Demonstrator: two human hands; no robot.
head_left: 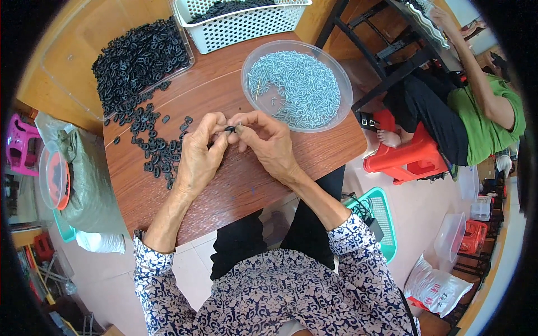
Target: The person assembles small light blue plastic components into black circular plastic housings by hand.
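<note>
My left hand (203, 147) and my right hand (266, 143) meet over the middle of the wooden table, fingertips pinched together. Between them is a small black plastic piece (230, 129), mostly covered by the fingers; whether a pin is in it I cannot make out. Left of my hands, many loose black oval pieces with holes (159, 151) lie scattered on the table, running back to a large heap (140, 53). Beyond my right hand stands a round clear tub (346, 84) of small silvery-blue metal pins (305, 84).
A white perforated basket (246, 31) with black pieces stands at the table's back. On the right, a person in a green shirt (487, 120) sits near a red stool (409, 159). A green basket (386, 224) with cables is on the floor; a sack (92, 179) stands left.
</note>
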